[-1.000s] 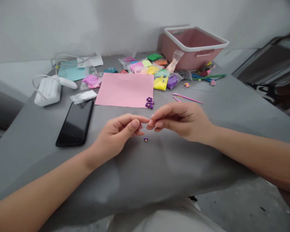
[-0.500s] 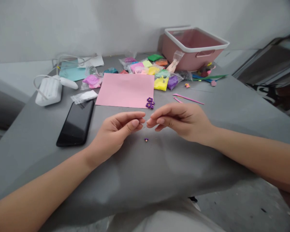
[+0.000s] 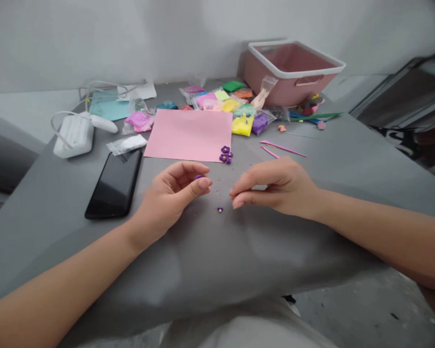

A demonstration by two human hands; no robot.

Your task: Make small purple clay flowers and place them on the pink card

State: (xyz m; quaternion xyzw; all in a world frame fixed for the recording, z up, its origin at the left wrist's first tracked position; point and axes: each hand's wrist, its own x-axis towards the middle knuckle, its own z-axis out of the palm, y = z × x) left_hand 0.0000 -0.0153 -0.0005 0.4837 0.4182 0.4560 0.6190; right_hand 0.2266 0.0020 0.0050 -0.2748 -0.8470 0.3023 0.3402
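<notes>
Near frame centre, the left hand [image 3: 176,191] has its grip clamped on 1 purple piece [image 3: 198,177]. Whether the right hand [image 3: 275,186], farther right, has its grip together, I cannot tell. Below centre lies 1 purple bit [image 3: 220,210].

The small lump [image 3: 198,177] is deep purple, matching the flowers [image 3: 225,150], which have yellow centres; the loose bit [image 3: 220,210] pairs purple with a pale pinkish spot. The sheet [image 3: 190,135] is plain pink, the slim tools [image 3: 284,149] a hotter pink, the basket [image 3: 293,89] dusty pink with a white rim. Clay packets show yellow [image 3: 242,125], violet [image 3: 260,124], green [image 3: 233,86] and orange [image 3: 243,93]. The phone [image 3: 114,186] is black, the power strip [image 3: 73,137] white, the folder [image 3: 110,108] pale turquoise, the bench [image 3: 203,261] unpatterned grey.
</notes>
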